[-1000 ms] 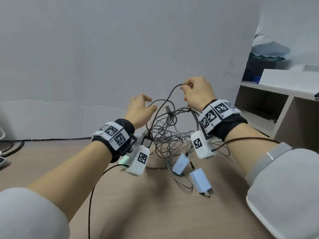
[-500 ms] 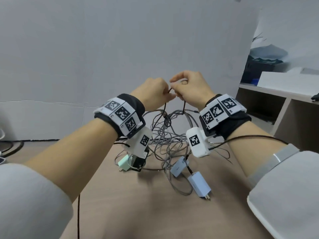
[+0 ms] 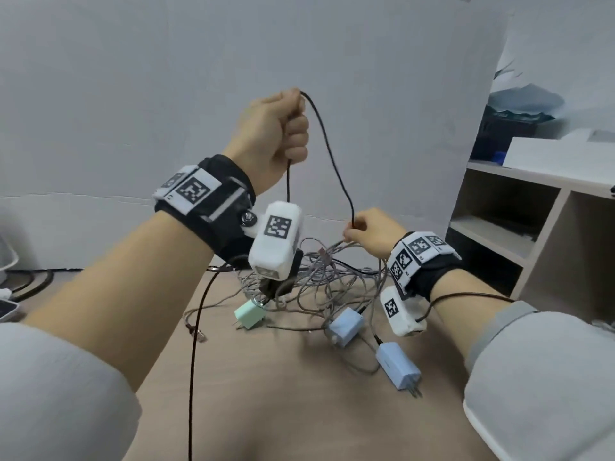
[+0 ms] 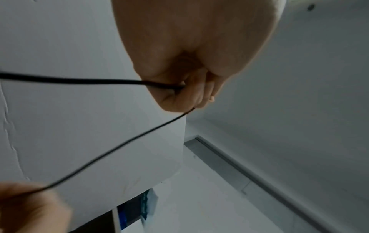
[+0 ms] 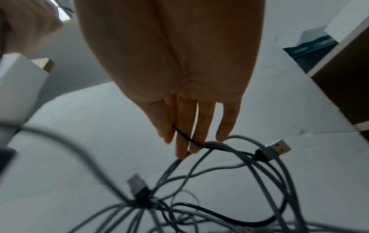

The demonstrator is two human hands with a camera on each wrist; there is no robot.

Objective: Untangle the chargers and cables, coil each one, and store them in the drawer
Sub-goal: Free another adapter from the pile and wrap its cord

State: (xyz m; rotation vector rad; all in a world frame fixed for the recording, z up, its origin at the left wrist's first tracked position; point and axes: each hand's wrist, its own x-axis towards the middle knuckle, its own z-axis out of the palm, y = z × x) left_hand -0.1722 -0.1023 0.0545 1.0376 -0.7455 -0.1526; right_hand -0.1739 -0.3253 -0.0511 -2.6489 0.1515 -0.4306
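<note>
A thin black cable (image 3: pixel 327 151) runs from my raised left hand (image 3: pixel 279 128) down to my right hand (image 3: pixel 369 232). The left hand grips it in a fist (image 4: pixel 179 88), well above the table. Lower, at the top of the tangle, the right hand pinches the same cable (image 5: pixel 180 132) between thumb and fingers (image 5: pixel 201 126). Below lies a tangle of grey braided cables (image 3: pixel 332 281) with USB plugs (image 5: pixel 277 145). A mint-green charger (image 3: pixel 249 314) and two light-blue chargers (image 3: pixel 344 326) (image 3: pixel 397 364) lie on the wooden table (image 3: pixel 299 410), still joined to the tangle.
A grey wall panel (image 3: pixel 233 94) stands behind the table. An open shelf unit (image 3: pixel 519 227) sits at the right with a white box on top. Dark cables and a white device lie at the far left edge (image 3: pixel 20 284). No drawer is in view.
The two hands were together on the black cable half a second ago. Now the left hand has risen with it and the right hand has dropped toward the tangle, drawing the cable out.
</note>
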